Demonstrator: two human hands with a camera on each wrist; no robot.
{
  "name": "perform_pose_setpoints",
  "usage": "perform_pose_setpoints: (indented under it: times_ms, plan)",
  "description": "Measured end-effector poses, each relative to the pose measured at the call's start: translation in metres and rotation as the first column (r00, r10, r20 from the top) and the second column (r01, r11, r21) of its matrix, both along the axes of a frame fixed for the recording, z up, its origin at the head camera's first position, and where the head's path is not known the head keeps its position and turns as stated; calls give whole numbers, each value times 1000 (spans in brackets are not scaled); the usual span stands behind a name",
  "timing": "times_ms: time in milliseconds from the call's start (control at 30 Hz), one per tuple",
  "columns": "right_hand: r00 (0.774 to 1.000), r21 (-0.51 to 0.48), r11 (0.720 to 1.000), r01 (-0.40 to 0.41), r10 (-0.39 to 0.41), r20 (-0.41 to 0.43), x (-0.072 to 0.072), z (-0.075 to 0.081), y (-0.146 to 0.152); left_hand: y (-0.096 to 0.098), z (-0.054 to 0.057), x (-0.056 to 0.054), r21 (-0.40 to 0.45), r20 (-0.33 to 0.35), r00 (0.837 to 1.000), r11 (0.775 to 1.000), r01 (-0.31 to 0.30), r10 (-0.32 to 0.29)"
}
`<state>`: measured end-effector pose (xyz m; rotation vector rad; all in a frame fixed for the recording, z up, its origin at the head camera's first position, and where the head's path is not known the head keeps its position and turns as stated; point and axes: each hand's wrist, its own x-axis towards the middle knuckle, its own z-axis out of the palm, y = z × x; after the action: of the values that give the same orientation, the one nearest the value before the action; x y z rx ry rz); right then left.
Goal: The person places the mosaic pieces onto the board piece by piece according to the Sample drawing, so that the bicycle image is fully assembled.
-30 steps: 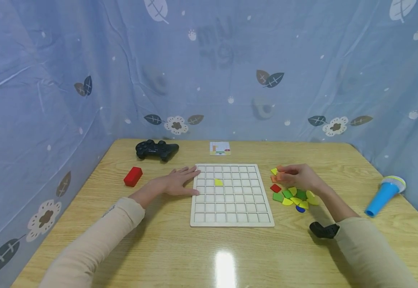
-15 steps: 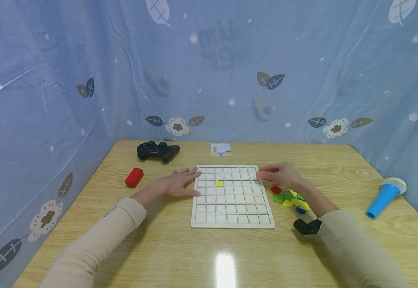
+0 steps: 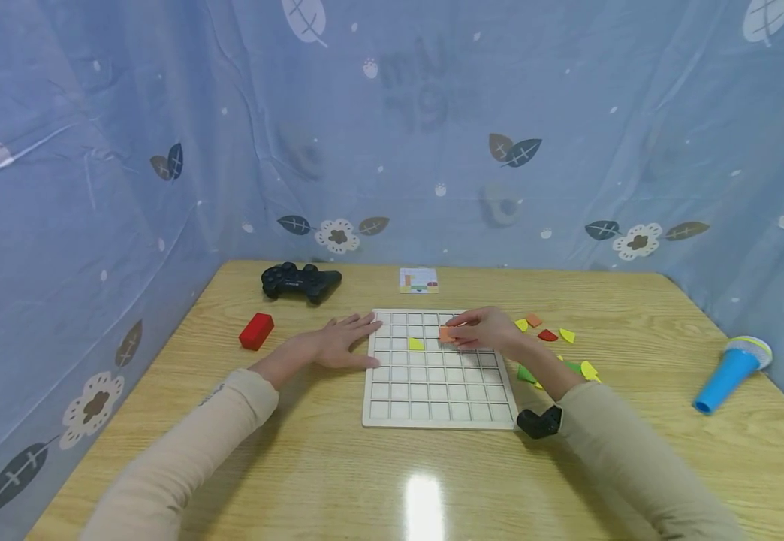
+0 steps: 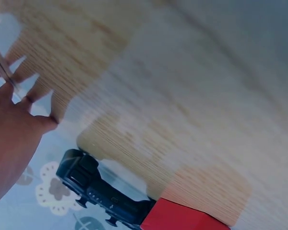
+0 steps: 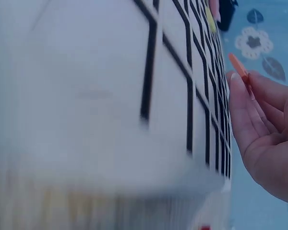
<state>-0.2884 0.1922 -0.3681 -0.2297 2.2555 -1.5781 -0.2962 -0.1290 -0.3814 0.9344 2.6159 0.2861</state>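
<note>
One white grid board [image 3: 399, 391], upper right corner hidden by the right hand [image 3: 490, 330]; tile pile [image 3: 526, 374] partly behind the forearm [image 3: 549, 366], count uncertain; one toy microphone [image 3: 732, 373]; left hand [image 3: 341, 343], fingers spread, at the board's left edge; one yellow tile [image 3: 416, 344] on the grid; right finger and thumb pinch an orange tile [image 3: 444, 333] over the grid, contact unclear; one red block [image 3: 257, 331]; beyond the pile, one red tile [image 3: 548, 335], a second orange one [image 3: 534, 320]; one black controller [image 3: 300, 281]; one card [image 3: 419, 280], print illegible.
</note>
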Motion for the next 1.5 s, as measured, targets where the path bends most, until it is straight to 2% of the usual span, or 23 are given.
perform_pose_setpoints:
  times_ms: [200, 300, 567, 800, 1100, 1300, 1500]
  plan:
    - [998, -22, 1000, -7, 8, 57, -2, 0, -27, 0, 1, -1, -4, 2, 1000, 1000, -3, 3]
    - [998, -31, 999, -22, 24, 57, -3, -2, -38, 1, 1, -2, -14, -1, 1000, 1000, -10, 10]
    - [1000, -16, 1000, -3, 3, 20, -4, -10, -58, 0, -4, -3, -14, -7, 1000, 1000, -9, 9]
    - [999, 50, 998, 29, -27, -39, -1, -9, -69, 1, -5, -4, -13, -8, 1000, 1000, -13, 13]
    - [991, 113, 987, 114, -105, -77, -1, -9, -84, 1, -4, -1, -7, -1, 1000, 1000, -24, 23]
    - [988, 190, 975, 113, -91, -121, 1, -9, -87, 1, -5, -2, -15, 0, 999, 999, -32, 32]
    - [987, 202, 974, 104, -77, -140, 4, -6, -84, 1, -5, -3, -18, -2, 999, 999, -32, 32]
